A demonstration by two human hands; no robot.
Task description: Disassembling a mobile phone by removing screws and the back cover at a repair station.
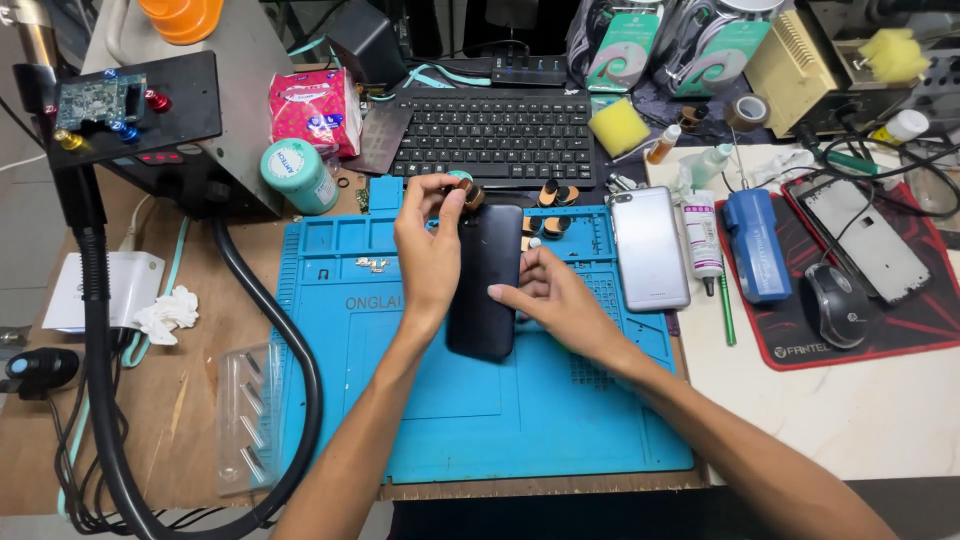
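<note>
While the slim, glossy black slab phone (486,282) is held over the blue silicone work mat (420,400), its left edge is clasped by the left hand (430,255) and its right by the right hand (550,295); it is judged light, rigid, slippery and fragile, best gripped by the long edges.

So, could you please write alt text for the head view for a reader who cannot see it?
Over a blue repair mat, the left hand and right hand hold a black phone between them. A silver phone lies at the mat's right edge, with a black keyboard behind and a computer mouse on a red-and-black pad to the right.
</note>
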